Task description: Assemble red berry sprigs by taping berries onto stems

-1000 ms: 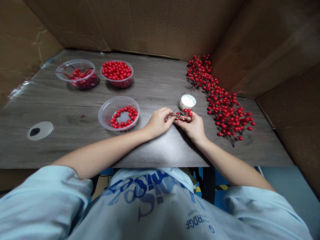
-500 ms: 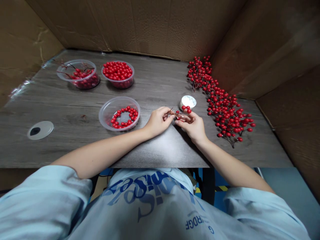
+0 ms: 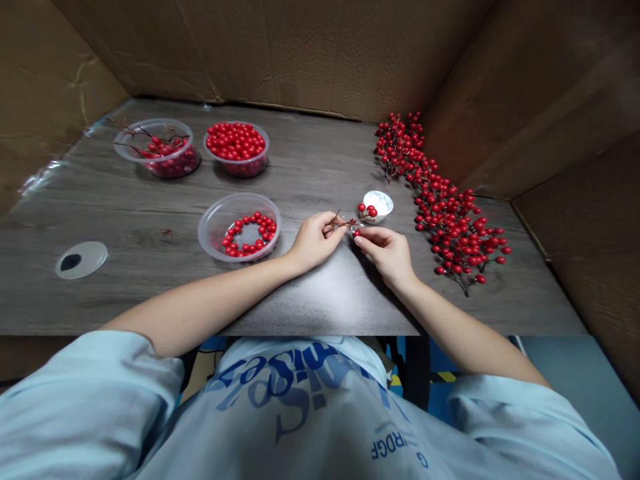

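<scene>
My left hand (image 3: 318, 241) is closed around the brown stem of a berry sprig (image 3: 347, 223), a thin twig with a few red berries at its far end. The fingertips of my right hand (image 3: 390, 255) pinch a red berry (image 3: 356, 233) by the sprig's near side; whether it is joined to the twig I cannot make out. Just beyond my right fingers stands a small white cup (image 3: 383, 200) with white stuff inside, and two of the sprig's berries overlap its rim in view.
Left of my hands, a clear tub (image 3: 204, 233) has a ring of red berries inside. Behind it are a tub full of berries (image 3: 235, 141) and one with twigs and berries (image 3: 173, 163). Berry branches (image 3: 445, 207) lie right. A round lid (image 3: 81, 260) lies left. Cardboard walls (image 3: 300, 53) enclose the table.
My right fingers have moved down off the sprig's outer berries and now pinch a lower one. The sprig's tip has shifted slightly left and toward me. My left hand has stayed nearly still.
</scene>
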Available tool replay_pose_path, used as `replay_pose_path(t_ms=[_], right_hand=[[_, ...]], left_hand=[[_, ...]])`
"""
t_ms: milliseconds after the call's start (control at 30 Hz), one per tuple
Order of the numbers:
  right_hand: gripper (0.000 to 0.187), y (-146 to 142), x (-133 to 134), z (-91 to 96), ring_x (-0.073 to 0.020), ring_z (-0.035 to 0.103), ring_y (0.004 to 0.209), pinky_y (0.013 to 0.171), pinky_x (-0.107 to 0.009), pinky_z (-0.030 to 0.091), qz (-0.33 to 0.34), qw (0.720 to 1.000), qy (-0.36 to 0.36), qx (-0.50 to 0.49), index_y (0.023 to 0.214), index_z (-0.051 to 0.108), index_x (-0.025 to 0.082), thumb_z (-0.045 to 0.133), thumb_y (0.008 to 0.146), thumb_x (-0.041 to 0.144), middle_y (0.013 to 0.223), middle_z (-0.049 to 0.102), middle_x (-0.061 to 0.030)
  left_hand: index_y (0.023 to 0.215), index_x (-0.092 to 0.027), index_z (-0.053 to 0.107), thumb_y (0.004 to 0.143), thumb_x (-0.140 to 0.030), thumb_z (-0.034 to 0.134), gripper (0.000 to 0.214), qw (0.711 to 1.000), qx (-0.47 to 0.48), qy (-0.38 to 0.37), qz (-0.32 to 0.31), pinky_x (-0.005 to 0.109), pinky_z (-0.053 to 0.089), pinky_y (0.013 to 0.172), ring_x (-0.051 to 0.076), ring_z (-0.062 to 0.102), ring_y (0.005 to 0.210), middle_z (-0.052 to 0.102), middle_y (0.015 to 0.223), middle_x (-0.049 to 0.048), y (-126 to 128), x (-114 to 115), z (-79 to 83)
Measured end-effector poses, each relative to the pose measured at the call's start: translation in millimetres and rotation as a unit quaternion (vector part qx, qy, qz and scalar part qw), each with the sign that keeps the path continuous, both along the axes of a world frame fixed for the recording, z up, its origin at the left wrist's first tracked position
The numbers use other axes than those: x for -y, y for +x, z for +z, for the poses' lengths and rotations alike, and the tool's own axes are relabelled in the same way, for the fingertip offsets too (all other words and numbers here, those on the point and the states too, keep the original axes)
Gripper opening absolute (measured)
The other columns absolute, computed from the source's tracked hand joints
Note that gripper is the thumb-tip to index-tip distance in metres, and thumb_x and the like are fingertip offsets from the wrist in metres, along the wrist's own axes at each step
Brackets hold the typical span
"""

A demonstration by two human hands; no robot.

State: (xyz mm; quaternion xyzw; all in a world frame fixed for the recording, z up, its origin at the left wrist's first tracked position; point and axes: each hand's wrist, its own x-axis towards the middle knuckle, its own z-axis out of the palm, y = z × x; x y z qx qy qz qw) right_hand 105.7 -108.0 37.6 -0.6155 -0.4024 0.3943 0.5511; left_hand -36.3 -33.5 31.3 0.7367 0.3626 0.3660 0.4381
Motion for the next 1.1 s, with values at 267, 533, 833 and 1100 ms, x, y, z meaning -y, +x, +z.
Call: replay_pose_path(t_ms=[267,533,833,1100], right_hand=[[0.022,0.0,-1.0,-0.9,-0.0161,0.063,0.071,0.072,-0.031,0.051,0.005,1.000,0.013,0.009,0.077,0.070,0.017,0.075,0.061,0.030,0.080,0.071,-0.0038],[0.025,-1.6,-1.1,-1.9,-0.0148,0.062,0.068,0.068,-0.030,0.051,-0.014,1.000,0.020,-0.014,0.078,0.070,0.018,0.076,0.059,0.032,0.079,0.071,-0.0032],[0.024,-2.8,-2.0,-2.7,-0.0159,0.063,0.072,0.073,-0.031,0.051,-0.016,0.999,0.028,-0.011,0.077,0.070,0.018,0.076,0.059,0.032,0.081,0.071,-0.0032],[0.021,-2.8,-2.1,-4.1,-0.0156,0.063,0.072,0.074,-0.031,0.050,-0.014,0.999,0.031,-0.017,0.077,0.069,0.019,0.075,0.060,0.030,0.081,0.070,-0.0030]], left_hand=[[0.073,-0.014,0.057,0.074,-0.025,0.055,0.011,1.000,0.010,-0.011,0.002,0.021,0.028,0.050,0.007,0.036,0.049,0.039,0.052,-0.0060,1.1,2.2,1.9],[0.072,-0.014,0.056,0.075,-0.024,0.055,0.010,0.998,0.046,-0.051,0.007,0.019,0.030,0.050,0.007,0.039,0.051,0.049,0.057,-0.0042,4.5,4.8,2.1],[0.074,-0.014,0.055,0.076,-0.025,0.055,0.011,0.996,0.063,-0.061,0.003,0.020,0.037,0.057,0.008,0.049,0.058,0.058,0.066,-0.0012,6.2,5.0,-2.6],[0.072,-0.014,0.056,0.075,-0.023,0.055,0.010,0.996,0.055,-0.063,0.003,0.019,0.034,0.053,0.007,0.046,0.055,0.055,0.062,-0.0023,6.2,4.3,-2.0]])
